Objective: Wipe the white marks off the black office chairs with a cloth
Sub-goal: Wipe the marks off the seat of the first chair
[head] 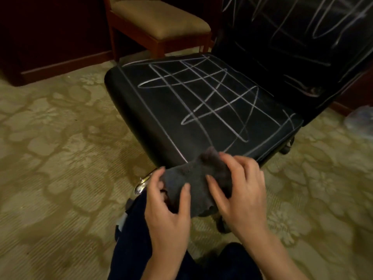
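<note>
Head view: left hand and right hand both grip one grey cloth; one marked black chair.

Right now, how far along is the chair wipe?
Done: nothing visible; white marks cover the seat and the backrest. In hand: both hands, left and right, hold the grey cloth at the seat's front edge. Left: wipe the seat and the backrest.

Black chair seat crisscrossed white, grey cloth, floral beige carpet
</note>
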Tool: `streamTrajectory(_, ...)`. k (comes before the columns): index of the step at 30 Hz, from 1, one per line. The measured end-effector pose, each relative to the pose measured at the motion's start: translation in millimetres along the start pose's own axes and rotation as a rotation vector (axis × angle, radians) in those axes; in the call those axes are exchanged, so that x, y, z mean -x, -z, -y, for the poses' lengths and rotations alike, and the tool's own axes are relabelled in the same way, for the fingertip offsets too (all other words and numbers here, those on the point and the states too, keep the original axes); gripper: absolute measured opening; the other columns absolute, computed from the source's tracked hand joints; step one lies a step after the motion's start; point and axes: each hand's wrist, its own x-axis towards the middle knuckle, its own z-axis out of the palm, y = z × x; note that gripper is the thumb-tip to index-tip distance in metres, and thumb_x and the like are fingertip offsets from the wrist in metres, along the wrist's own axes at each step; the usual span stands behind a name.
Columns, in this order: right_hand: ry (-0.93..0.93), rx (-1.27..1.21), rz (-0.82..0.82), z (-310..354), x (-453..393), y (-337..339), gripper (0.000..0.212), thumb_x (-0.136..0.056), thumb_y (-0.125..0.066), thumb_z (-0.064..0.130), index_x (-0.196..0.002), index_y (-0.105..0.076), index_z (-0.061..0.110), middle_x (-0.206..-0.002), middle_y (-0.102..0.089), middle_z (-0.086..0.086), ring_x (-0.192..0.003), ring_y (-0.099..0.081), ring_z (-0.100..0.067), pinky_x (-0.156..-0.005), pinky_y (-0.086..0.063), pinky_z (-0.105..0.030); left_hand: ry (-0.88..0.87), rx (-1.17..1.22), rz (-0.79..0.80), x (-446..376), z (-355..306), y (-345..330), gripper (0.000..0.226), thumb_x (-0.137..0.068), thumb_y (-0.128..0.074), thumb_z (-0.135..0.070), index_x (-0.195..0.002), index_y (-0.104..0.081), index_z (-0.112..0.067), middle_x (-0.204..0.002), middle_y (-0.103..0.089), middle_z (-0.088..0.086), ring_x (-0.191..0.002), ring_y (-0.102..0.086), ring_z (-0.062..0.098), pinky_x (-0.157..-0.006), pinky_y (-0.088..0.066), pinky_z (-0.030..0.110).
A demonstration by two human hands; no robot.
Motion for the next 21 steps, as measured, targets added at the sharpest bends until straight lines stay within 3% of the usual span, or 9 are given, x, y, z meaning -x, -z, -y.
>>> streamTrajectory(3,0.118,-0.010,0.139,-23,0,12,0.035,-0.092,-0.063,0.029,-0.121,-0.066,0.010,-0.110,-0.052,-0.011,-0.093,-0.051,-0.023,-0.075,-0.046,-0.035,-0.149,-0.115,0.027,14,5,-15,0.032,-0.088,-0.074,-0.028,-0.118,-0.064,-0.027,-0.108,-0.060,-0.005,-0.108,-0.057,-0.006,-0.084,-0.044,0.005)
streamTrajectory(6,0.157,-0.025,0.256,-34,-9,16,0.033,-0.095,-0.061,0.025,-0.123,-0.067,0.007,-0.108,-0.053,-0.010,-0.093,-0.051,-0.021,-0.079,-0.045,-0.027,-0.136,-0.104,0.005,20,-1,-26,0.024,-0.087,-0.072,-0.019,-0.111,-0.072,-0.016,-0.102,-0.060,-0.007,-0.104,-0.058,-0.009,-0.083,-0.044,0.003)
streamTrajectory(10,0.192,-0.014,0.310,-22,-38,-3,0.036,-0.095,-0.056,0.025,-0.123,-0.064,0.005,-0.108,-0.054,-0.010,-0.093,-0.055,-0.024,-0.071,-0.054,-0.036,-0.110,-0.153,-0.047,-13,-4,-28,0.023,-0.089,-0.073,-0.012,-0.111,-0.073,-0.017,-0.096,-0.058,-0.008,-0.094,-0.060,0.000,-0.081,-0.045,0.007)
streamTrajectory(15,0.252,0.116,0.322,0,-87,-43,0.025,-0.093,-0.061,0.025,-0.110,-0.067,0.008,-0.105,-0.051,-0.010,-0.090,-0.050,-0.028,-0.070,-0.049,-0.039,-0.114,-0.256,-0.119,-59,-2,-28,0.025,-0.094,-0.067,-0.015,-0.118,-0.070,-0.011,-0.098,-0.057,-0.001,-0.089,-0.058,0.008,-0.081,-0.041,0.006)
streamTrajectory(21,0.261,0.081,0.339,-32,-34,10,0.021,-0.096,-0.061,0.020,-0.108,-0.071,0.005,-0.096,-0.054,-0.007,-0.083,-0.051,-0.024,-0.067,-0.049,-0.040,-0.265,-0.252,0.011,0,5,-34,0.029,-0.096,-0.064,-0.027,-0.117,-0.072,-0.009,-0.091,-0.054,-0.003,-0.083,-0.052,-0.005,-0.078,-0.040,0.002)
